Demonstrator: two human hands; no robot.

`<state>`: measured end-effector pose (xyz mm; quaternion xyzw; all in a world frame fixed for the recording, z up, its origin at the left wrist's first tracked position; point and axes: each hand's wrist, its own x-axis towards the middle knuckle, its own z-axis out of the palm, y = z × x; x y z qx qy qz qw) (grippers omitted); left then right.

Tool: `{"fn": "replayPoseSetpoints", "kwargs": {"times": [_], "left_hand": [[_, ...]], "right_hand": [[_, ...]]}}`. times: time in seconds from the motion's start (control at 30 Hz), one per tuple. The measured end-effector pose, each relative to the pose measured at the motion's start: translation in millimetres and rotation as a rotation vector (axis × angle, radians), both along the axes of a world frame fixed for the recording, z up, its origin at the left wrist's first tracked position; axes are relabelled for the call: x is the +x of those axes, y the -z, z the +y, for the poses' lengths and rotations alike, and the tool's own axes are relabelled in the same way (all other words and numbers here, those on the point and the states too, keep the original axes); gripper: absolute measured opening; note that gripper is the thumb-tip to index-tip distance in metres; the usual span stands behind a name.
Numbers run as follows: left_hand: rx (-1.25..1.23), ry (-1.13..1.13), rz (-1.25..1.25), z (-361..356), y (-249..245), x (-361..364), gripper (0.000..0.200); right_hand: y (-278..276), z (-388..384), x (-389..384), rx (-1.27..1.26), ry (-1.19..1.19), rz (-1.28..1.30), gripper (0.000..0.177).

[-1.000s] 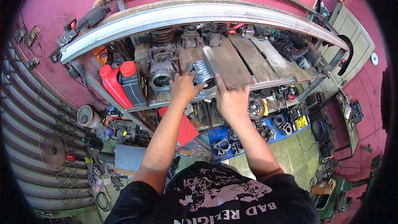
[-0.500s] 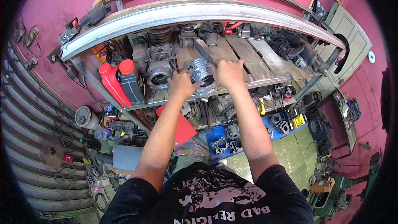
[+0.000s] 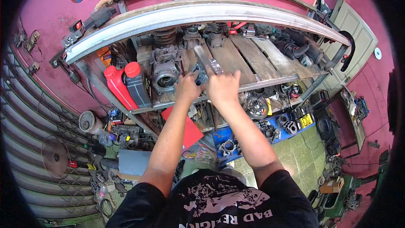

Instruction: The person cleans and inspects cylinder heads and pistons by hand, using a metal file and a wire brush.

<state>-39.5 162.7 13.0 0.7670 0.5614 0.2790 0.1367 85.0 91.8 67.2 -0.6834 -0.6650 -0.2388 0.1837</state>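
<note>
On the wooden bench shelf (image 3: pixel 230 61), my left hand (image 3: pixel 188 88) is closed around the near left side of a finned engine cylinder block (image 3: pixel 200 74), steadying it. My right hand (image 3: pixel 223 88) grips a long flat grey bar that looks like a file (image 3: pixel 201 55). The bar points away from me, up and to the left, over the block, and its far end is smeared by motion. My right thumb sticks out to the side. Both hands hide much of the block. A larger engine casing (image 3: pixel 164 74) with a round bore stands just left of my left hand.
Red (image 3: pixel 119 86) and dark grey (image 3: pixel 137 84) oil bottles stand at the shelf's left end. A metal beam (image 3: pixel 211 13) spans above the shelf. Engine parts line the back. Below are a red panel (image 3: pixel 185 131) and a blue tray (image 3: pixel 221 141) with metal parts.
The right hand has moved left and closer to me with the file across the block. The block has tilted or turned, and its bore faces me less. My view has shifted slightly.
</note>
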Motion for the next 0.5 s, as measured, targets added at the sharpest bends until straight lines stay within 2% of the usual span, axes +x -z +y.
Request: {"fn": "replayPoseSetpoints", "kwargs": {"times": [0.13, 0.2, 0.33, 0.43, 0.5], "left_hand": [[-0.001, 0.001, -0.003, 1.2, -1.9, 0.7, 0.067], [-0.039, 0.005, -0.005, 0.5, -6.7, -0.9, 0.070], [-0.068, -0.012, 0.013, 4.1, -5.4, -1.1, 0.073], [-0.071, -0.020, 0.029, 6.0, -6.0, 0.4, 0.075], [-0.082, -0.037, 0.046, 3.2, -7.1, 0.8, 0.075]], "right_hand": [[-10.8, 14.2, -3.1, -0.131, 0.058, -0.008, 0.047], [-8.9, -3.5, -6.6, -0.069, 0.109, 0.007, 0.046], [-1.9, -47.4, -0.9, -0.102, 0.133, 0.058, 0.043], [0.4, -60.3, 10.4, 0.160, 0.031, -0.058, 0.041], [-8.5, -41.1, 14.1, 0.059, 0.068, -0.016, 0.042]]}}
